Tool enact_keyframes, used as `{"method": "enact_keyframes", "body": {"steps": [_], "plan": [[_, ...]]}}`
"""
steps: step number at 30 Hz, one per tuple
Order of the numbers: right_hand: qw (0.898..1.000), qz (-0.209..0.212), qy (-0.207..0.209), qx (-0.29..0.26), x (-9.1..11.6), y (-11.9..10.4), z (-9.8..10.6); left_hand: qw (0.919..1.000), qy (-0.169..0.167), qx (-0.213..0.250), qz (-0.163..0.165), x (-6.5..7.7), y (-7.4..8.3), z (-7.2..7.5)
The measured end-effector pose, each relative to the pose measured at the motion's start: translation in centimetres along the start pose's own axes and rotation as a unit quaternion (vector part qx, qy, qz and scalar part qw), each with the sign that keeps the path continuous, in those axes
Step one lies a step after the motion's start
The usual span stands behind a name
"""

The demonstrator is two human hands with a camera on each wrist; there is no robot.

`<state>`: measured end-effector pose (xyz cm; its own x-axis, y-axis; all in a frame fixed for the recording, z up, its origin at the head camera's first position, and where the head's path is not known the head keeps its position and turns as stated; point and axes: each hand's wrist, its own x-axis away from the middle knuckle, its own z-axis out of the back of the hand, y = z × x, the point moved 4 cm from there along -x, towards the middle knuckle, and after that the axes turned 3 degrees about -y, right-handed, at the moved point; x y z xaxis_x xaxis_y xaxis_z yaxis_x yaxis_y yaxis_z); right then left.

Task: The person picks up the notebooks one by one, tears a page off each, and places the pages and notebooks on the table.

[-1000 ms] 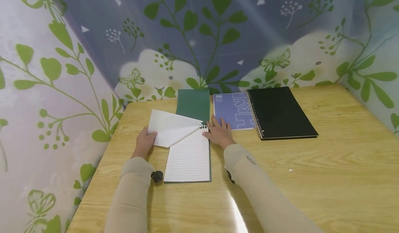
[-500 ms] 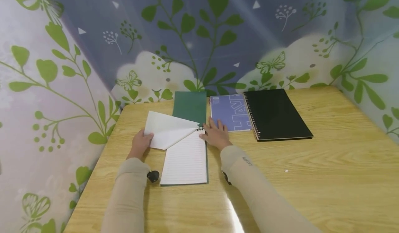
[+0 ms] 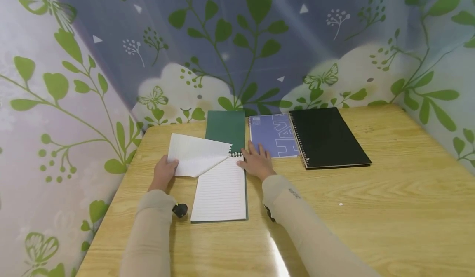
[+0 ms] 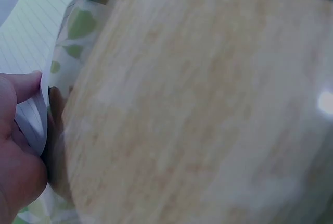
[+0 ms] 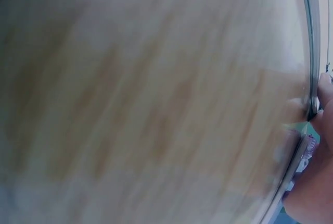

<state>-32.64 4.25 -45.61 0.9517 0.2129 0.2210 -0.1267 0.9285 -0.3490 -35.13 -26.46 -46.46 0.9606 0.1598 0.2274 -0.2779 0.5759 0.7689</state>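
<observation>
A top-spiral notebook lies unfolded, its green cover [image 3: 225, 128] flipped back and its lined page [image 3: 222, 194] toward me. My left hand [image 3: 163, 172] pinches the left edge of a loose-looking white sheet [image 3: 198, 155], which slants across the notebook. Its ragged upper right corner sits beside the black spiral [image 3: 236, 155], pulled away from it. In the left wrist view, thumb and fingers bend the lined sheet [image 4: 39, 26] at its edge. My right hand [image 3: 257, 163] rests with fingers spread, thumb on the notebook by the spiral, fingertips over a blue notebook [image 3: 274, 134].
To the right of the blue notebook lies a larger black spiral notebook [image 3: 328, 139]. A small white scrap [image 3: 340, 204] is on the wooden table [image 3: 389, 223]. Leaf-patterned cloth [image 3: 211, 79] rises behind and at both sides.
The sheet in my left hand has shifted left, and its upper right corner has torn away from the spiral, showing more ragged edge. My right hand stays in place.
</observation>
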Motion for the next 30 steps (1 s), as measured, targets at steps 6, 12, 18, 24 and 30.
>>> {"method": "enact_keyframes", "body": {"steps": [6,12,18,24,30], "plan": [[1.000,0.000,-0.003,-0.001,-0.2,-0.1,0.2,0.9999,0.012,-0.005,0.003,-0.1,0.2,1.1],[1.000,0.002,-0.003,0.010,-0.1,0.2,0.3,0.9993,0.033,0.004,0.018,0.6,-0.3,2.6],[1.000,0.007,-0.007,0.004,0.0,0.3,0.1,0.9995,0.024,-0.021,-0.001,0.4,-0.9,3.2],[1.000,0.006,-0.006,-0.001,-0.3,0.4,0.1,0.9977,0.027,-0.062,-0.003,0.4,-1.2,4.4],[1.000,0.002,-0.006,0.010,-0.4,0.6,-0.1,0.9984,0.024,-0.049,-0.017,0.8,-1.1,4.4]]}}
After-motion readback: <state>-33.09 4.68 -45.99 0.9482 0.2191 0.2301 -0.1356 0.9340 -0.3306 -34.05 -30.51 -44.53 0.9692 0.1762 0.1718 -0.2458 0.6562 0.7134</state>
